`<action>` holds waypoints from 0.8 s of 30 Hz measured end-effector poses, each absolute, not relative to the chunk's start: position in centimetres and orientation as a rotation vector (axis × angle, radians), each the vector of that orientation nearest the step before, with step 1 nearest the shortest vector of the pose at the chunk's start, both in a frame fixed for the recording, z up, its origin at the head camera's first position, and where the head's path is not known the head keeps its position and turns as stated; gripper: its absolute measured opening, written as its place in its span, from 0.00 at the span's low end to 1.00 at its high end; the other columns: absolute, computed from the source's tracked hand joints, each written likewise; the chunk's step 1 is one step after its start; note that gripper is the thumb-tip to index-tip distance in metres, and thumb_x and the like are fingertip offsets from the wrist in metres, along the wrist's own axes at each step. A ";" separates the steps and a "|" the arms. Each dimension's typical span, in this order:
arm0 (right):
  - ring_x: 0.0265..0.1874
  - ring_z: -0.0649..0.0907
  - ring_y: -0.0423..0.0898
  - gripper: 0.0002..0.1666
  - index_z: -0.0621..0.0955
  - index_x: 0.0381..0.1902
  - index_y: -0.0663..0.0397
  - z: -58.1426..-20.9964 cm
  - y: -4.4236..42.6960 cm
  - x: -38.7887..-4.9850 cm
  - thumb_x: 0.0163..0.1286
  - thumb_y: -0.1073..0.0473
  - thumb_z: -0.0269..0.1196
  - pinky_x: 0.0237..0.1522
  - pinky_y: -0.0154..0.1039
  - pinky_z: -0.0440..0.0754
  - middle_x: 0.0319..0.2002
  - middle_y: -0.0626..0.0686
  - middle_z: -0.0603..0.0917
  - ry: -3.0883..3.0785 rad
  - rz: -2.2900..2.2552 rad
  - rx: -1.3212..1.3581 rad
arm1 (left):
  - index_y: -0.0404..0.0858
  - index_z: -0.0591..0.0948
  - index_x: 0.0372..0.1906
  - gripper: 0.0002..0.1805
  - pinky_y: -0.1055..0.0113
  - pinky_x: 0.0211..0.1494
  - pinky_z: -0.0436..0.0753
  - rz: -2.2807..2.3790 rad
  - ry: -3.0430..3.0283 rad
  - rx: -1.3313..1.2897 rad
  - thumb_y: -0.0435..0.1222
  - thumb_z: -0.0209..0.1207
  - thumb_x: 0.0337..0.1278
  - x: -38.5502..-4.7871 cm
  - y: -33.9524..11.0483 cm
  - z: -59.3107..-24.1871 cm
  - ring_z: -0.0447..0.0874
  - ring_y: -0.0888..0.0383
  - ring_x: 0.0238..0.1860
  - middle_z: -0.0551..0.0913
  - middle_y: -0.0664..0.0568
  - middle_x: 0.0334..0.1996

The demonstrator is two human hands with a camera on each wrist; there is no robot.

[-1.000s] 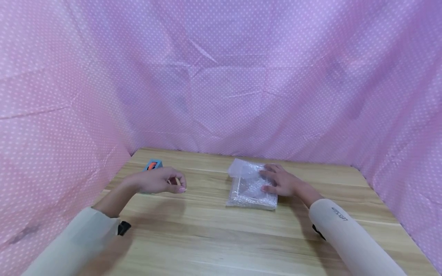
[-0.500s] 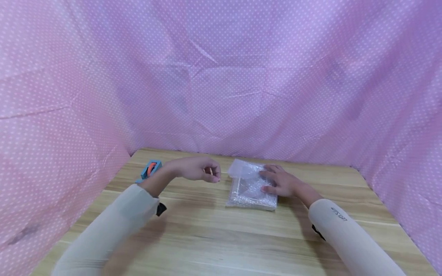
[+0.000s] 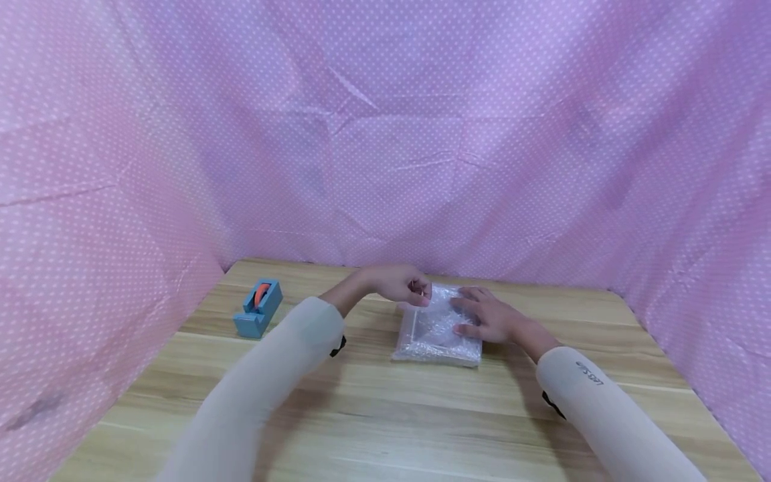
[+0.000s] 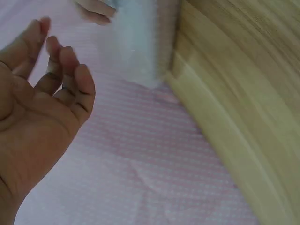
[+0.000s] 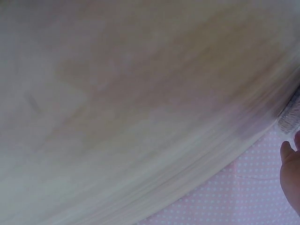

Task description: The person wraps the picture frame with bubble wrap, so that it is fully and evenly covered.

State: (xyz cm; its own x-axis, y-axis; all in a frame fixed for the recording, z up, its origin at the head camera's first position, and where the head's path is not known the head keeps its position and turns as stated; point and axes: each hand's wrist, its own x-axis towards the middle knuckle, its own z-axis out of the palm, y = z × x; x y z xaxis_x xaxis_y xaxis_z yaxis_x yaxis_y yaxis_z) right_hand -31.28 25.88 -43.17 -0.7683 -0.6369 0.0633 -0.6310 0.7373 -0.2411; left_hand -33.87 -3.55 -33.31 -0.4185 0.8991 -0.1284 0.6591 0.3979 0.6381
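A flat bundle in bubble wrap [image 3: 436, 343] lies on the table, a light-framed item showing through the plastic. My left hand [image 3: 397, 282] is over its far left corner, thumb and forefinger tips together. They appear to pinch a small strip of clear tape, barely visible. In the left wrist view the other fingers [image 4: 84, 89] are bent and hold nothing. My right hand [image 3: 489, 318] rests with spread fingers on the bundle's right side. Only the edge of that hand [image 5: 291, 176] and a bit of bubble wrap [image 5: 291, 115] show in the right wrist view.
A blue tape dispenser [image 3: 259, 314] with an orange wheel stands on the left of the wooden table [image 3: 385, 422]. Pink dotted cloth [image 3: 385, 167] hangs close around the table's back and sides.
My left hand has moved right, from beside the tape dispenser to over the bubble-wrapped bundle, uncovering the dispenser. My right hand has stayed on the bundle.
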 end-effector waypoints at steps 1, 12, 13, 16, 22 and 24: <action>0.74 0.60 0.69 0.44 0.69 0.76 0.51 -43.2 25.9 -31.3 0.73 0.31 0.57 0.67 0.73 0.62 0.76 0.65 0.62 2.904 -0.387 -1.053 | 0.35 0.82 0.41 0.06 0.69 0.47 0.77 0.706 2.195 1.318 0.34 0.59 0.72 -34.3 -3.3 -33.6 0.74 0.64 0.36 0.79 0.54 0.32; 0.74 0.62 0.68 0.44 0.69 0.76 0.53 -43.6 25.6 -31.5 0.73 0.32 0.57 0.68 0.72 0.64 0.75 0.66 0.63 2.915 -0.386 -1.071 | 0.32 0.79 0.43 0.05 0.56 0.68 0.73 0.876 2.020 1.075 0.32 0.56 0.73 -36.8 -2.2 -37.2 0.82 0.53 0.56 0.85 0.38 0.52; 0.74 0.62 0.68 0.44 0.69 0.76 0.53 -43.7 25.6 -31.5 0.73 0.32 0.57 0.67 0.72 0.64 0.76 0.66 0.63 2.914 -0.381 -1.072 | 0.32 0.78 0.43 0.06 0.55 0.69 0.73 0.895 2.002 1.048 0.32 0.55 0.74 -36.9 -2.2 -37.4 0.82 0.52 0.57 0.85 0.38 0.52; 0.74 0.62 0.68 0.44 0.69 0.76 0.53 -43.7 25.6 -31.6 0.73 0.32 0.57 0.67 0.72 0.64 0.76 0.66 0.62 2.915 -0.372 -1.079 | 0.30 0.78 0.44 0.07 0.52 0.70 0.71 0.916 1.974 1.019 0.32 0.55 0.74 -36.8 -2.1 -37.8 0.81 0.50 0.58 0.84 0.38 0.53; 0.75 0.61 0.67 0.45 0.69 0.76 0.51 -43.2 25.7 -31.6 0.72 0.31 0.57 0.68 0.72 0.63 0.76 0.65 0.62 2.912 -0.374 -1.054 | 0.29 0.82 0.44 0.10 0.57 0.62 0.74 0.817 2.004 1.122 0.35 0.58 0.72 -36.4 -1.9 -38.3 0.80 0.54 0.51 0.85 0.42 0.47; 0.75 0.61 0.67 0.45 0.69 0.76 0.51 -43.3 25.7 -31.6 0.72 0.31 0.57 0.68 0.72 0.63 0.76 0.65 0.62 2.909 -0.378 -1.050 | 0.28 0.82 0.44 0.11 0.59 0.58 0.76 0.778 1.992 1.159 0.34 0.57 0.72 -36.3 -1.7 -38.3 0.79 0.53 0.47 0.84 0.39 0.45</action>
State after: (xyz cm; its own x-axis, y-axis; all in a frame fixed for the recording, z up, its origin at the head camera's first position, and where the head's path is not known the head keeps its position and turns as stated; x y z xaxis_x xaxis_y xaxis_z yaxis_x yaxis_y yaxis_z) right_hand -31.58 25.70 -43.27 -0.7724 -0.6325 0.0576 -0.6262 0.7433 -0.2353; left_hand -36.26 -1.68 -38.35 -0.3594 0.8947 -0.2651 0.4780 0.4205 0.7712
